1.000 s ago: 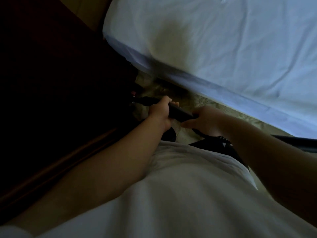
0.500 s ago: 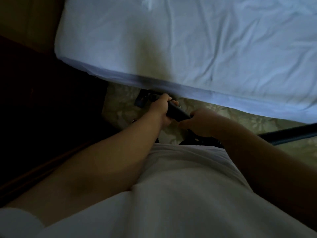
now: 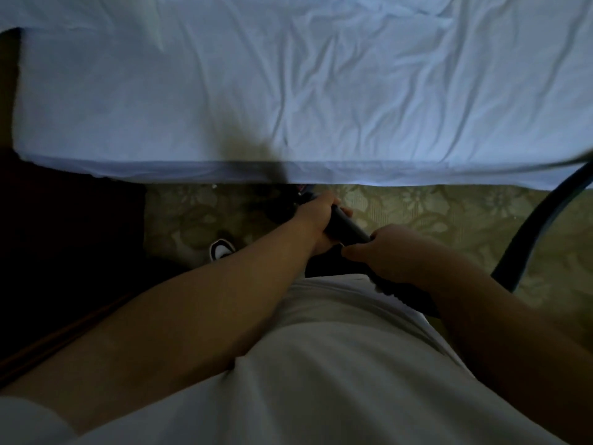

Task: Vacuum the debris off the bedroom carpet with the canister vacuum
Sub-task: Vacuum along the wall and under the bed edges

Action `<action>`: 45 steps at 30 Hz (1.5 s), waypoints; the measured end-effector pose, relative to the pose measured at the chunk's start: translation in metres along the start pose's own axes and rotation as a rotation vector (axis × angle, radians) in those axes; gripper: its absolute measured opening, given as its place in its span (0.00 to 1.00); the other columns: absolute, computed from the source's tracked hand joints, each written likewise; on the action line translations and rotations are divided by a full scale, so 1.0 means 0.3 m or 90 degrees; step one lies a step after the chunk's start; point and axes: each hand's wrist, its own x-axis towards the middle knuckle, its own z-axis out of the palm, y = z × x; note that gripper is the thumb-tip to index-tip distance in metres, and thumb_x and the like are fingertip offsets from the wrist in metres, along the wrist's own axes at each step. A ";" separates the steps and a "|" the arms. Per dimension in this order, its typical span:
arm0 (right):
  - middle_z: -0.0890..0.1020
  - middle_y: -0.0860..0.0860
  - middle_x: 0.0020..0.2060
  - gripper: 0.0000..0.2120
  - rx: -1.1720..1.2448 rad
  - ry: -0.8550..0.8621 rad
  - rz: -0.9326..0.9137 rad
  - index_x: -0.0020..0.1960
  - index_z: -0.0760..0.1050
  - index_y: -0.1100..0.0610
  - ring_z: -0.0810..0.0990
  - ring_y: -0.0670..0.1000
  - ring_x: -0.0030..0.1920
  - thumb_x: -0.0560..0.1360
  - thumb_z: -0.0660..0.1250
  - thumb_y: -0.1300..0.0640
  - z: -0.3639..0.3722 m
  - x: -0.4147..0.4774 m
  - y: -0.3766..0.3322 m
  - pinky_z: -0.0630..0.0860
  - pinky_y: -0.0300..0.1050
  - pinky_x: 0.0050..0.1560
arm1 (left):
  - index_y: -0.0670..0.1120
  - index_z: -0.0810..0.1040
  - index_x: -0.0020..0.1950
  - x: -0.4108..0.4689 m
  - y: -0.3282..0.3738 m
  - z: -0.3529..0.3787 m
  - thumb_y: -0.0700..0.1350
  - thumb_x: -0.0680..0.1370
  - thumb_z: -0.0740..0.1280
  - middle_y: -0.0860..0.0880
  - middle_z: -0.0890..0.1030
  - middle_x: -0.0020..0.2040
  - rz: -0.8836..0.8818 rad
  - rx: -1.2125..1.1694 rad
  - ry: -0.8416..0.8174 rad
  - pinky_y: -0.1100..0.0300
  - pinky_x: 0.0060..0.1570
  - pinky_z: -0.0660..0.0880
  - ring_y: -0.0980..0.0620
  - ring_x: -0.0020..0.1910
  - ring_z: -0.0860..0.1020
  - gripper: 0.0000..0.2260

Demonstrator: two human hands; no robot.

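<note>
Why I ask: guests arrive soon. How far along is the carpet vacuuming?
Done: nothing cleaned can be confirmed; the floral beige carpet is dim. In hand: left hand and right hand both grip the dark vacuum wand, aimed at the strip beside the white-sheeted bed. Left: a pale speck lies on the carpet to the right.
</note>
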 end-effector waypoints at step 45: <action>0.84 0.51 0.47 0.17 -0.331 -0.172 -0.223 0.54 0.82 0.48 0.83 0.51 0.48 0.77 0.72 0.36 0.578 0.390 -1.030 0.79 0.49 0.52 | 0.42 0.71 0.47 0.045 0.275 -1.215 0.40 0.80 0.62 0.47 0.76 0.37 0.088 -0.444 0.173 0.51 0.40 0.77 0.50 0.37 0.77 0.03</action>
